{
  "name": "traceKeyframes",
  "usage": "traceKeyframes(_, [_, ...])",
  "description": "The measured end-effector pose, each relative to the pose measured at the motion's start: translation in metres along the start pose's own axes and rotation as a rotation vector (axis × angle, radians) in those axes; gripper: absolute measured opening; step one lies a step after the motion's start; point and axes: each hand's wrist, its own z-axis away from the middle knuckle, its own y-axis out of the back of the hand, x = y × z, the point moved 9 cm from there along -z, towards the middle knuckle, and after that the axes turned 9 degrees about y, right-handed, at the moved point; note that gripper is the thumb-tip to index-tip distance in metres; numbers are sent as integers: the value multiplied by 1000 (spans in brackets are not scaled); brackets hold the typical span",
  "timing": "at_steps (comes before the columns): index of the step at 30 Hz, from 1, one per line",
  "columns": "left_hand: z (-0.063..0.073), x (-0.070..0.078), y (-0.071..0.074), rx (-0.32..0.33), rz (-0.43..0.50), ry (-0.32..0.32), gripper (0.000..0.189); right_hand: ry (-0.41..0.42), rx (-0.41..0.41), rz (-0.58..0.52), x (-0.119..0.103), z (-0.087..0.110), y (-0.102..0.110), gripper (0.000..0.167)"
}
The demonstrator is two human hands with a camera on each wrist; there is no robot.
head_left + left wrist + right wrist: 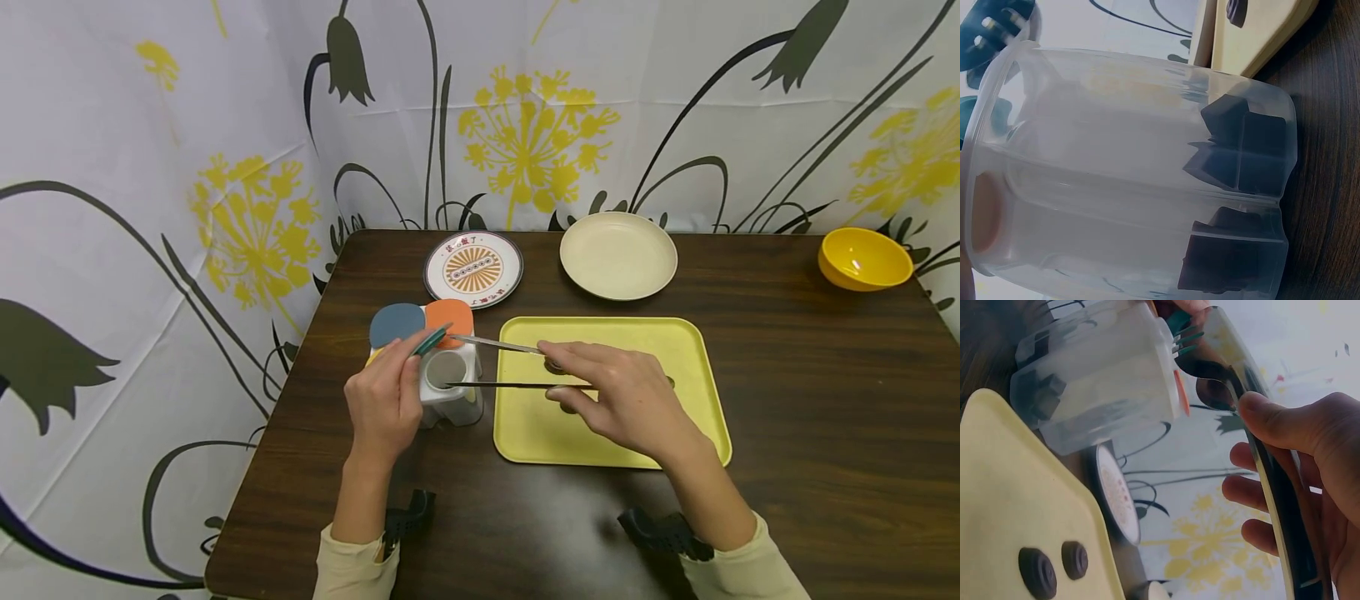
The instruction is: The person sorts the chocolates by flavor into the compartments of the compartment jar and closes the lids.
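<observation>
My left hand (384,407) pinches the raised teal lid (431,341) of a clear multi-compartment container (456,408). Below that lid, one round opening is uncovered. Dark chunky pieces (1235,150) lie at the container's bottom in the left wrist view. In my right hand (630,400) are metal tongs (1282,506), thumb on one arm and fingers on the other. Their arms stand apart, fork-like and spoon-like at the ends, with the tips near the uncovered opening. Nothing shows between the tips. Dark round pieces (1074,560) lie on the yellow tray (525,442), partly hidden by my right hand.
The container's blue lid (396,323) and orange lid (450,321) lie flat. Behind stand a patterned plate (472,296) and a cream plate (618,256); a yellow bowl (865,260) is at the far right. A printed cloth (645,83) hangs behind the table.
</observation>
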Motion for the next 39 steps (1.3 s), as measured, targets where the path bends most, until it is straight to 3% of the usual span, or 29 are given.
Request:
traceKeyframes(6, [0,0,-1,-7,10,0,37,-95,4,25,18,23,6,61])
traceKeyframes(11, [0,1,-1,-7,19,-3,37,-207,26,58,43,54,16,63])
traceKeyframes(21, [1,1,0,1,21,1,36,-634,43,127,97,145,37,59])
traceKeyframes(31, [1,1,-2,-7,24,-2,37,-1113,-1,151,134,229,60,76])
traceKeyframes(34, [1,1,-1,-5,28,-6,37,-1239,4,145,140,248,66,79])
traceKeyframes(39, [0,2,0,-4,17,-12,35,-1355,2,160,145,265,72,79])
